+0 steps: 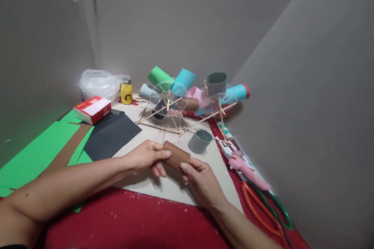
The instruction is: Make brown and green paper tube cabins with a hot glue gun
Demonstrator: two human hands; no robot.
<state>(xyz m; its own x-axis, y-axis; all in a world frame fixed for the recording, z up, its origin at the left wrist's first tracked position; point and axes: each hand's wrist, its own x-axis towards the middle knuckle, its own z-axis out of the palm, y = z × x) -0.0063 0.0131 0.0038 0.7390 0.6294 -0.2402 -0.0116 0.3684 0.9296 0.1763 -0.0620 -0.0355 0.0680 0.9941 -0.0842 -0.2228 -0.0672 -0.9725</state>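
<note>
A brown paper tube is held between my two hands above the pale sheet. My left hand grips its left end, thumb on top. At the right end, my right hand pinches the tube with thumb and fingers. Just behind it stands a short grey paper tube. Farther back are wheel-like builds of clear plastic discs on wooden stick frames, with a green tube, a blue tube and a larger grey tube around them.
Green paper and black paper lie at the left, with a red and white box. Behind are a plastic bag and a yellow lion container. A pink glue gun and orange-handled scissors lie right, beside grey walls.
</note>
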